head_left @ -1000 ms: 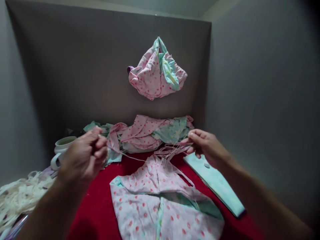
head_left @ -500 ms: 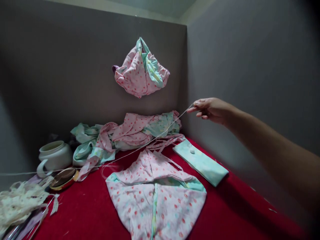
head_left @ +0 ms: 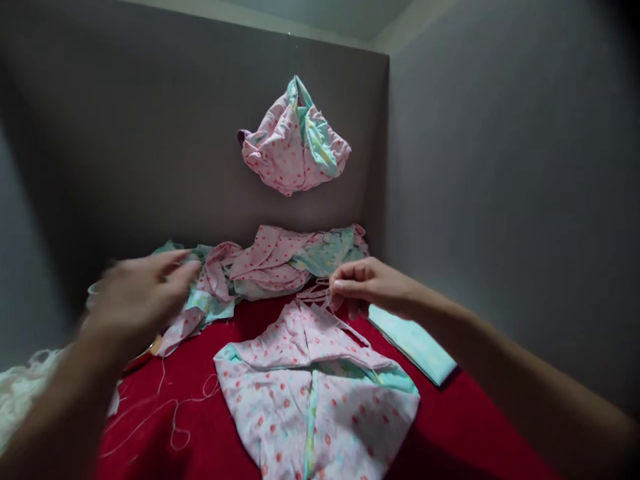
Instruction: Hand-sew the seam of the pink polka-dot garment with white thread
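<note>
"Stretching away lengthwise, the dotted cloth (head_left: pixel 280 400) lies low in the middle; which side's grip is nearer its peak?"

"The right hand (head_left: pixel 364 283), just right of it; the left hand (head_left: pixel 143 290) is farther, too blurred to tell its hold"

"And the right's?"

"Pinched, seemingly on the white thread (head_left: pixel 176 402), whose loops lie left of the cloth"

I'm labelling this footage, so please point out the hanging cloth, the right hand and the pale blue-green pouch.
Hanging cloth (head_left: pixel 285 150): head view, its dotted pink front.
Right hand (head_left: pixel 373 283): head view, middle of the hand.
Pouch (head_left: pixel 415 343): head view, its upper face.
</note>
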A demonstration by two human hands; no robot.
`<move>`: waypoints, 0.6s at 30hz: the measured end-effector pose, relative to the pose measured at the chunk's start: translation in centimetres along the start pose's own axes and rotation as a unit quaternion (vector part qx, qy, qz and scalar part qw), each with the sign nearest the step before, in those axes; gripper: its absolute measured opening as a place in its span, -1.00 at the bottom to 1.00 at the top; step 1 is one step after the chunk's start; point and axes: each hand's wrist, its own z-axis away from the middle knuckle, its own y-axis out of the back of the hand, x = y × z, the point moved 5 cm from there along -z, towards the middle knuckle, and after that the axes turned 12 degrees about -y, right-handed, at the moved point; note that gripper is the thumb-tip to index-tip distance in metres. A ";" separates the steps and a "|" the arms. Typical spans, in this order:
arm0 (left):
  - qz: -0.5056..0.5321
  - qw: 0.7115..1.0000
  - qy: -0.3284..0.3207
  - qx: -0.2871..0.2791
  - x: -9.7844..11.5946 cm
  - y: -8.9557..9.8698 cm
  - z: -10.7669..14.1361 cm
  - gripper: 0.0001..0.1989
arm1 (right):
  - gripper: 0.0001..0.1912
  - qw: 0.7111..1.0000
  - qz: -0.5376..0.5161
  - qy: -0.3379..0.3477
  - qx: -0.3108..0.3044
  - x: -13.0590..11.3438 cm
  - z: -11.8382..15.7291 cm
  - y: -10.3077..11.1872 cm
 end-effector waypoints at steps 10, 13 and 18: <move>0.284 0.890 0.140 -0.327 -3.7 -17.1 8.6 -0.60 | -0.84 0.998 -0.038 0.021 0.054 6.6 1.0 -3.3; 0.246 0.912 0.148 -0.294 -5.0 -16.8 8.6 -0.66 | -0.81 0.997 -0.056 -0.011 0.054 8.4 0.9 -3.6; 0.228 0.931 0.148 -0.244 -6.4 -16.1 9.1 -0.71 | -0.75 0.997 -0.050 -0.039 0.036 10.0 1.2 -4.7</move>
